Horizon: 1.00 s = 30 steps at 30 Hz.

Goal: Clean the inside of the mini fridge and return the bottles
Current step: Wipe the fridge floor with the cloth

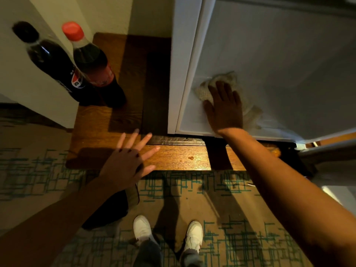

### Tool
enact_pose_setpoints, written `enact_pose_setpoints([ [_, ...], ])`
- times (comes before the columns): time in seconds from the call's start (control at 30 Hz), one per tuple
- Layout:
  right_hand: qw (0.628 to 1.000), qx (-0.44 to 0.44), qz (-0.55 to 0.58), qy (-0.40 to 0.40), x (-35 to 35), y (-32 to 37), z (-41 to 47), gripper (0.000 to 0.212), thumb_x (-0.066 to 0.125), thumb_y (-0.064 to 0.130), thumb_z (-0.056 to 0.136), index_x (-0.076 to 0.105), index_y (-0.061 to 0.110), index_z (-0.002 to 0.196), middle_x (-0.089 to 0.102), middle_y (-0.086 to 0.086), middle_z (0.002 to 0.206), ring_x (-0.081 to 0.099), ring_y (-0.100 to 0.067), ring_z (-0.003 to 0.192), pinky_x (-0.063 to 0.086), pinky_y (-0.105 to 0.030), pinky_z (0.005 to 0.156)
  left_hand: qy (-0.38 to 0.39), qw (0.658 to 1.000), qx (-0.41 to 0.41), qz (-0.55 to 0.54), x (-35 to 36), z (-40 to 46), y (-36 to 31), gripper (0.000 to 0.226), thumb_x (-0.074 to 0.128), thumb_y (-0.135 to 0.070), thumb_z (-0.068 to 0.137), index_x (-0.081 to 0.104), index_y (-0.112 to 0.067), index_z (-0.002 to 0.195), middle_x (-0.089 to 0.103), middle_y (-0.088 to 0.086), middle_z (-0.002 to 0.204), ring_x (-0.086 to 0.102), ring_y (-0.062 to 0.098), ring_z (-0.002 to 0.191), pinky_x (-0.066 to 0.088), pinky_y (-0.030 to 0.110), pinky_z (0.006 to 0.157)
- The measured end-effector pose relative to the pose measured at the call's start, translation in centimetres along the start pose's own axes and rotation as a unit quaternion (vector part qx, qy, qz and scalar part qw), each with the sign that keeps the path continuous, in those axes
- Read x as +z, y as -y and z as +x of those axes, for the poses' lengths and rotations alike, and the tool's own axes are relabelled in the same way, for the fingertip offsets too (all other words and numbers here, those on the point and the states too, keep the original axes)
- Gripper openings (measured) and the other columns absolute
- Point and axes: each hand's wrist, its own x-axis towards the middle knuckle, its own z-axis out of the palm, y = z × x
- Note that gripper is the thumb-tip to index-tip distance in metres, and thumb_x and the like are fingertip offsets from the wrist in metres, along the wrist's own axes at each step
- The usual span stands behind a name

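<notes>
The right hand (224,106) reaches into the mini fridge (279,54), fingers flat, pressing a cloth (221,81) on its floor. The left hand (128,160) hovers, fingers spread, over the wooden platform (173,157) where two bottles (77,64) stand.

Bottles (77,70) left of fridge (269,54)

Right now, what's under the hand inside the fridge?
A crumpled pale cloth lies under the right hand, pressed flat on the white floor of the mini fridge. The hand covers the cloth's middle, so any dirt there is hidden.
</notes>
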Motion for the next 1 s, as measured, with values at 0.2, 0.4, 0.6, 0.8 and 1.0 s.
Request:
enact_pose_setpoints([
  [0.2,1.0,0.01,0.0,-0.02,0.6,0.5,1.0,0.059,0.029,0.047,0.098,0.042,0.021,0.149,0.035,-0.011,0.159,0.03,-0.037,0.146,0.018,-0.051,0.12,0.083,0.996,0.042,-0.012,-1.1,1.2,2.5,0.064,0.026,-0.074,0.094,0.025,-0.047,0.153,0.008,-0.003,0.168,0.001,0.033,0.155,0.01,0.062,0.121],
  [0.4,1.0,0.005,0.024,0.009,-0.1,0.5,0.5,0.064,0.026,0.049,0.095,0.042,0.018,0.149,0.033,-0.013,0.159,0.027,-0.036,0.148,0.018,-0.051,0.12,0.072,0.994,0.086,-0.001,-1.1,0.8,2.1,0.059,0.036,-0.064,0.097,0.029,-0.044,0.152,0.015,0.0,0.167,0.009,0.037,0.154,0.017,0.064,0.119],
  [0.6,0.998,-0.032,0.045,0.014,-0.4,0.6,-6.3,0.056,0.037,0.041,0.098,0.037,0.022,0.151,0.029,-0.008,0.162,0.019,-0.028,0.152,0.012,-0.046,0.122,0.041,0.986,0.157,0.021,-0.5,0.4,2.2,0.051,0.036,-0.055,0.102,0.033,-0.042,0.152,0.024,0.002,0.165,0.013,0.04,0.153,0.022,0.064,0.117],
  [0.8,0.999,-0.013,0.033,0.015,-0.1,0.6,-6.4,0.059,0.032,0.045,0.098,0.034,0.024,0.153,0.026,-0.007,0.163,0.018,-0.028,0.152,0.01,-0.044,0.123,0.024,0.987,0.16,0.023,-0.3,0.5,2.3,0.05,0.037,-0.051,0.103,0.033,-0.04,0.152,0.023,0.003,0.165,0.016,0.04,0.152,0.026,0.063,0.116],
  [1.0,0.999,0.0,0.032,0.032,-0.7,0.8,-1.5,0.062,0.027,0.049,0.097,0.036,0.022,0.152,0.026,-0.008,0.163,0.016,-0.03,0.152,0.009,-0.046,0.122,0.026,0.988,0.149,0.039,-0.1,0.4,2.2,0.051,0.034,-0.053,0.103,0.03,-0.042,0.153,0.021,0.002,0.166,0.016,0.038,0.153,0.025,0.061,0.118],
])
